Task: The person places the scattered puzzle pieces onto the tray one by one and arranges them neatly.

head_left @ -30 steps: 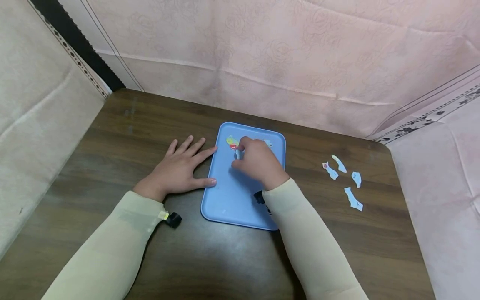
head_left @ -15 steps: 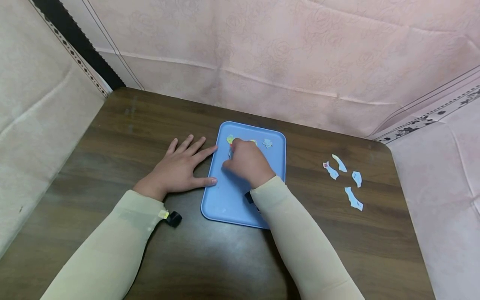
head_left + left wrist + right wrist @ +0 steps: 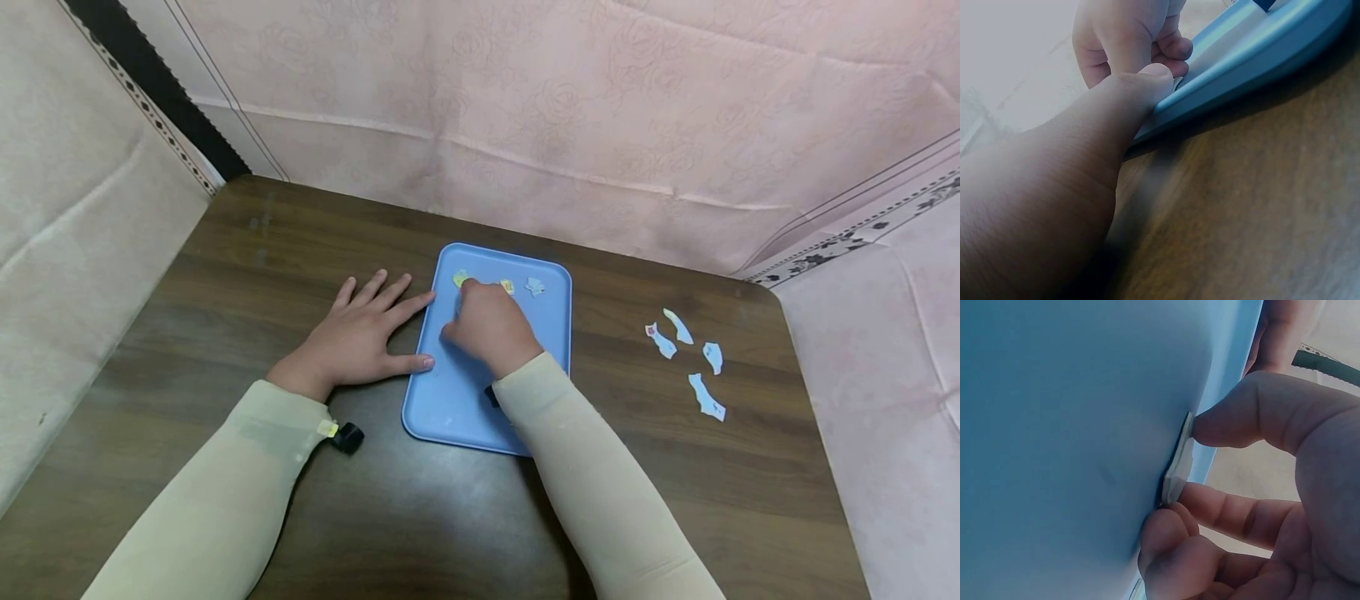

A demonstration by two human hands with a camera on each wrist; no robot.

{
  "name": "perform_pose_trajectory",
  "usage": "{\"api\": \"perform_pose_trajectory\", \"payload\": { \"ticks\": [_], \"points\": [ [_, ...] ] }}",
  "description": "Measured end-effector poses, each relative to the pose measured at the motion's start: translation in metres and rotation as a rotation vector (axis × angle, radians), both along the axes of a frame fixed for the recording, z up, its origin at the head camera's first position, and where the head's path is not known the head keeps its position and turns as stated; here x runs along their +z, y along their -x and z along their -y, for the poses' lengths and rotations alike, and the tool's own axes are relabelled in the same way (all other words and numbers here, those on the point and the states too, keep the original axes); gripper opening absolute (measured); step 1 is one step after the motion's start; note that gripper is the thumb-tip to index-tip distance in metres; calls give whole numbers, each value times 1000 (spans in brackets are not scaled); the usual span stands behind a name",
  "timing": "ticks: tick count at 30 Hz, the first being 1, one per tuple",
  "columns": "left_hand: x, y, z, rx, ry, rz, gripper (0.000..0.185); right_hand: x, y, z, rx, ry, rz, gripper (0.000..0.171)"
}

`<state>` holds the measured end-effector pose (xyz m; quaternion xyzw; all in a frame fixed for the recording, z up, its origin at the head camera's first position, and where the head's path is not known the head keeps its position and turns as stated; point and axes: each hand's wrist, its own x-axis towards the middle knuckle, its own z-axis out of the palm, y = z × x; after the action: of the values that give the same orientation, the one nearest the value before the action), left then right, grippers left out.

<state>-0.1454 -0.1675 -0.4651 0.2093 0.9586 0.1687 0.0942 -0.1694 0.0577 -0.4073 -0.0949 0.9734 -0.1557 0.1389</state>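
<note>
A blue tray (image 3: 450, 408) lies on the table. My left hand (image 3: 352, 342) rests flat with fingers spread, its thumb and index fingertip on the tray's left rim. Over the upper left of the tray, my right hand (image 3: 491, 325) has its fingers curled downward. The right wrist view shows its thumb and fingers pinching the edges of a thin, pale puzzle piece (image 3: 1177, 472) close over the tray surface. From the head view this piece is mostly hidden by the hand. Along the tray's far side lie a green piece (image 3: 460, 277), a yellowish piece (image 3: 507, 286) and a light-blue piece (image 3: 535, 287).
Several light-blue puzzle pieces (image 3: 707, 397) lie loose on the wooden table (image 3: 765, 492) to the tray's right. Pale patterned cloth (image 3: 525, 125) hangs behind the table and on both sides. A small black wrist camera (image 3: 347, 439) sits at my left cuff.
My right hand has moved left across the tray with the puzzle piece, uncovering the yellowish and light-blue pieces, then slowed near the left rim. My left hand stays in place.
</note>
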Motion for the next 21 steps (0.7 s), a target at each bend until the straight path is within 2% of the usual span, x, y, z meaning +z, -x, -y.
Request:
{"api": "perform_pose_trajectory", "payload": {
  "ticks": [14, 21],
  "points": [
    [0, 1, 0, 0, 5, 1, 103, -1, -2, -6, 28, 4, -17, 57],
    [1, 0, 0, -2, 1, 2, 104, 6, -14, -21, 52, 45, -76, 43]
  ]
}}
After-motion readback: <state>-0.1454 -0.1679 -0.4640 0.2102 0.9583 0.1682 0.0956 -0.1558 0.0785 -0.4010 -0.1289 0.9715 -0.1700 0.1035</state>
